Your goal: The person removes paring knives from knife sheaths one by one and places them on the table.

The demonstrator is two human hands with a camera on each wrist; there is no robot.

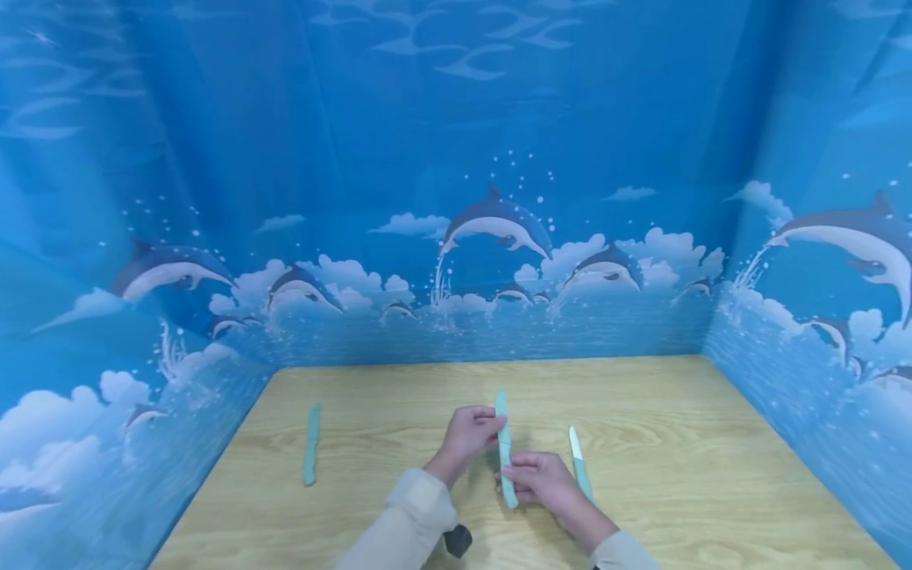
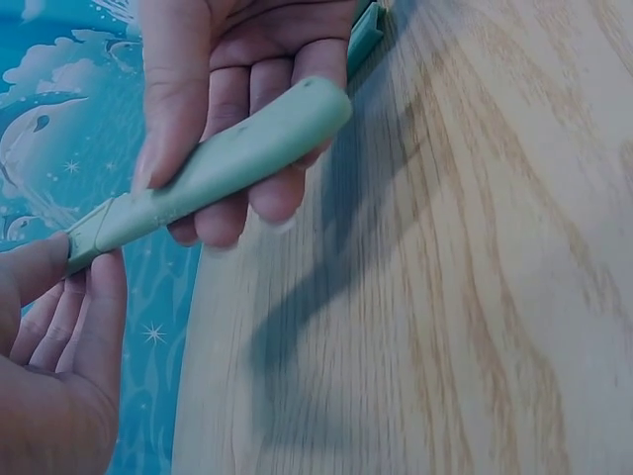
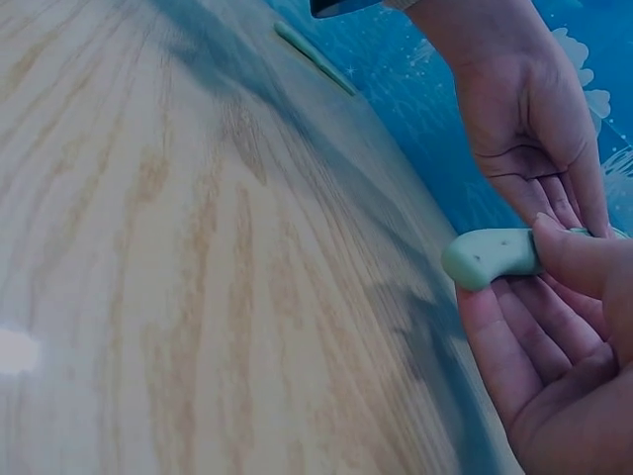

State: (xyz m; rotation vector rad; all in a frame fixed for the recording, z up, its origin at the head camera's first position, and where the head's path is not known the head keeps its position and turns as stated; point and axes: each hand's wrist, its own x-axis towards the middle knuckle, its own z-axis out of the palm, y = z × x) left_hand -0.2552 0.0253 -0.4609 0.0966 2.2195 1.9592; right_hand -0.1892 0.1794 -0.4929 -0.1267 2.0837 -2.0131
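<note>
A light green knife (image 1: 505, 453) in a matching sheath is held above the table between both hands, its sheathed end pointing away from me. My left hand (image 1: 469, 434) pinches the sheath near the far end. Lower down, my right hand (image 1: 549, 484) grips the handle between thumb and fingers. The left wrist view shows the seam between sheath (image 2: 87, 237) and handle (image 2: 247, 148); the blade is hidden. Just right of my right hand, a second knife (image 1: 580, 467) lies on the table with its silver blade bare, its handle partly hidden by the hand.
On the left of the wood-grain table (image 1: 385, 396) lies another green knife (image 1: 311, 445), apparently sheathed. Blue curtains (image 1: 399, 142) printed with dolphins stand along the back and both sides. A small dark object (image 1: 458, 541) shows beside the left cuff.
</note>
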